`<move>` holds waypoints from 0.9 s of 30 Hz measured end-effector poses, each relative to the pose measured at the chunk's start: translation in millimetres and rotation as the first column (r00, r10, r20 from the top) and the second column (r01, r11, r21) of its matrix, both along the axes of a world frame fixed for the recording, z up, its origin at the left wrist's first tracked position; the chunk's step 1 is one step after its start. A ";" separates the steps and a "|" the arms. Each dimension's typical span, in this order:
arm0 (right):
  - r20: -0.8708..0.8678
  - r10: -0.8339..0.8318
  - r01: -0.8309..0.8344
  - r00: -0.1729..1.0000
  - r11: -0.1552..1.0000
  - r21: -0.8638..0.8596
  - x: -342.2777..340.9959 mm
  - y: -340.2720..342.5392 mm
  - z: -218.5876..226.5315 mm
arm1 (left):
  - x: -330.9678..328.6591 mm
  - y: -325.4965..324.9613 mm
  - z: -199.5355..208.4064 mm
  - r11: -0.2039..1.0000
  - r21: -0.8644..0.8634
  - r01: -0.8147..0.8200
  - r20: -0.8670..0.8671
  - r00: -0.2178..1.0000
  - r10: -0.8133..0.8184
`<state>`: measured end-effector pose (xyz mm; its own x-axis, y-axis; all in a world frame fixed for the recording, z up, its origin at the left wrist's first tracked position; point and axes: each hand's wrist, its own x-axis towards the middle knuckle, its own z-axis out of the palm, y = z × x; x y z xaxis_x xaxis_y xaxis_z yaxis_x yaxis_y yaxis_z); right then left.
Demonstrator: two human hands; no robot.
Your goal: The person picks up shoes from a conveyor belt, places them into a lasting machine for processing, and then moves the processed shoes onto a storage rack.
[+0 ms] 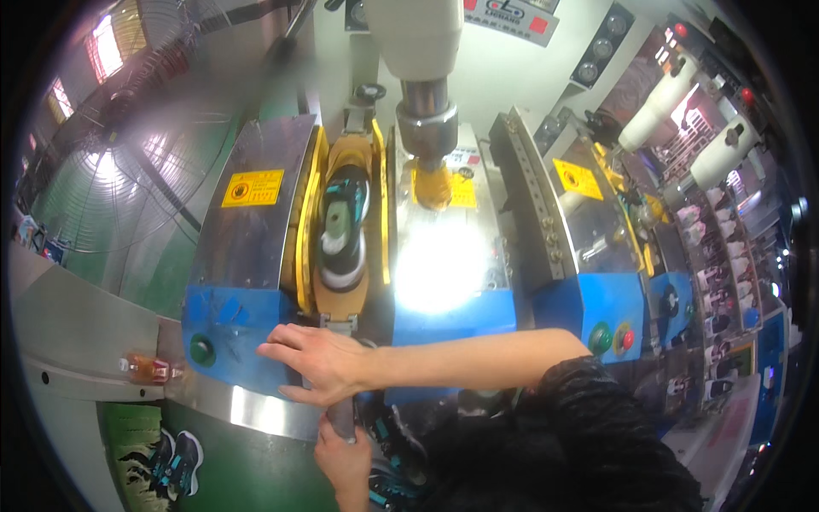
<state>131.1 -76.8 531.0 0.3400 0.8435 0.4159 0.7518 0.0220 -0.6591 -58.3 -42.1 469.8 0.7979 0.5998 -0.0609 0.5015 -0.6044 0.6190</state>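
Observation:
My right arm reaches across from the right in a black sleeve. My right hand (320,363) is open, its fingers spread at the lower front of a blue-fronted press (247,299), to the right of a green button (201,350). Whether it touches the press I cannot tell. Just below, my left hand (344,456) is closed round a grey piece (341,420), partly hidden beneath my right hand. A black and teal shoe (344,226) lies lengthwise in the press between yellow side pads (312,218). Beside my left hand are more black and teal shoes (401,439).
A metal press head with a yellow tip (433,183) hangs over the middle station. To the right stands another blue station with green and red buttons (614,340). A bottle (147,369) lies at the left; below it, shoes (175,465). A large fan (128,171) stands far left.

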 end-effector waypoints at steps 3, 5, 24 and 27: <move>0.060 -0.357 0.338 0.932 0.918 0.205 29.3 -16.3 13.3 | 4.6 0.1 0.7 0.999 -0.045 -0.017 0.004 1.000 0.017; -0.203 -0.745 0.770 0.636 0.632 0.089 63.4 -25.5 8.6 | 12.2 -1.6 3.6 1.000 -0.013 0.007 0.036 0.999 -0.006; -0.272 -0.893 0.784 0.358 0.446 -0.431 166.9 15.6 -39.7 | 14.3 -0.9 33.1 0.994 -0.096 -0.046 -0.060 0.997 0.041; -0.258 -0.849 0.680 0.461 0.525 -0.512 176.0 2.4 -28.5 | 23.4 1.6 39.5 0.986 -0.153 -0.061 -0.094 0.994 0.047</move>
<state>307.1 -74.4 502.5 0.9676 0.1790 -0.1783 -0.0139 -0.6669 -0.7451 -34.9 -40.5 509.3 0.7515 0.6195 -0.2267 0.5888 -0.4750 0.6540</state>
